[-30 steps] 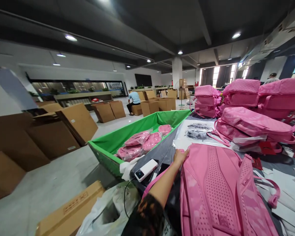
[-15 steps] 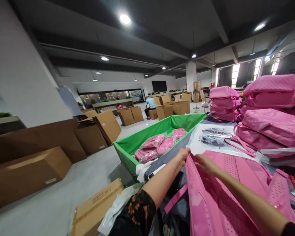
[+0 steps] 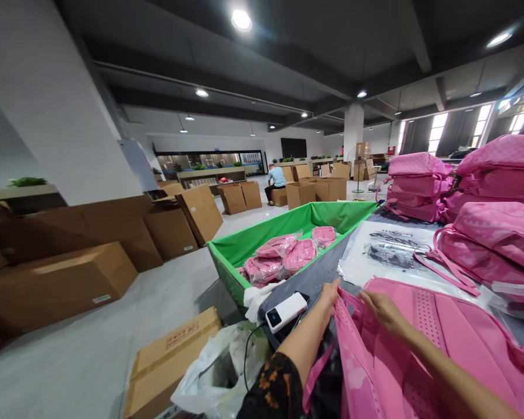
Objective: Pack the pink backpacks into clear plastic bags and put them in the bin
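The dark table (image 3: 308, 276) holds a pink backpack (image 3: 423, 355) at about five o'clock. A white power bank (image 3: 286, 311) lies just beside it at its nine o'clock, near the table's edge. At one o'clock a clear plastic sheet (image 3: 390, 256) is spread flat, and beyond it, at two o'clock, stacks of pink bags (image 3: 484, 233) rest on the tabletop. White cloth (image 3: 255, 297) hangs over the table's left edge.

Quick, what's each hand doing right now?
Left hand: closed on the top edge of the pink fabric backpack.
Right hand: gripping the same edge.
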Available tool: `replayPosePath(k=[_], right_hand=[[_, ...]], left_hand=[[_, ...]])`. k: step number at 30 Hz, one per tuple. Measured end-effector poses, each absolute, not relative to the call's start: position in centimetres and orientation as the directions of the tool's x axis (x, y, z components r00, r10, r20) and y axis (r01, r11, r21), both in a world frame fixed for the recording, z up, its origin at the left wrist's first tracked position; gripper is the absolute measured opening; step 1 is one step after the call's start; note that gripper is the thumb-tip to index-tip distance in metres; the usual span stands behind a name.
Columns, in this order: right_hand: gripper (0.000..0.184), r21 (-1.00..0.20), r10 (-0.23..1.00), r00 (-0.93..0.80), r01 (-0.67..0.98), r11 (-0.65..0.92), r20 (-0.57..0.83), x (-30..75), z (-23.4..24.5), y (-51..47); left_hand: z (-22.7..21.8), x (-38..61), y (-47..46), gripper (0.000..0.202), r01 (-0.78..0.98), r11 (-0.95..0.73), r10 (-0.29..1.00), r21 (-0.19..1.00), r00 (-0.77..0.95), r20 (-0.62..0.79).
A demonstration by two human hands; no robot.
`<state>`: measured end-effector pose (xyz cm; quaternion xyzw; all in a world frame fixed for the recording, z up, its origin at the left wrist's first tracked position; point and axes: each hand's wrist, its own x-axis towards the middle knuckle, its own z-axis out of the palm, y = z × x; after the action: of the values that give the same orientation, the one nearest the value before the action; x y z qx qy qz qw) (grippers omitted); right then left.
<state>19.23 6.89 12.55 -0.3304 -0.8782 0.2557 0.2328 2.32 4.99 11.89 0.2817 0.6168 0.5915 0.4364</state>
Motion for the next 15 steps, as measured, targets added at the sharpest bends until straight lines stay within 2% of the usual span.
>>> replayPosePath(k=[2,4,7,11,13,15], right_hand=[[0.058,-0.688,0.695,-0.696,0.415,0.596,0.182,19.0,14.0,8.2],[0.06,-0.75,0.657,-0.74,0.351,0.56,0.145,18.6,15.6,8.9],[0.058,-0.798,0.618,-0.766,0.257,0.545,0.176,18.0,17.9,8.7],[0.042,-0.786,0.68,-0.669,0.23,0.574,0.301,18.8,20.1,8.1],[0.03,-0.75,0.708,-0.625,0.283,0.598,0.329,20.3,21.1,8.4],[0.026,-0.691,0.73,-0.596,0.373,0.62,0.333,22.3,21.9,8.8]], left_hand=[[14.0,2.1,5.0,0.048,-0.193,0.108,0.914,0.975,-0.367,-0.174],[16.4,2.2,4.5,0.053,-0.184,0.033,0.955,0.982,-0.284,-0.085],[19.5,2.8,3.0,0.057,-0.155,-0.109,0.975,0.982,-0.21,0.075],[21.8,3.8,1.6,0.054,-0.112,-0.245,0.95,0.963,-0.228,0.215],[22.4,4.0,1.6,0.052,-0.102,-0.285,0.931,0.953,-0.264,0.251],[22.8,4.0,2.1,0.054,-0.112,-0.308,0.919,0.945,-0.293,0.265]])
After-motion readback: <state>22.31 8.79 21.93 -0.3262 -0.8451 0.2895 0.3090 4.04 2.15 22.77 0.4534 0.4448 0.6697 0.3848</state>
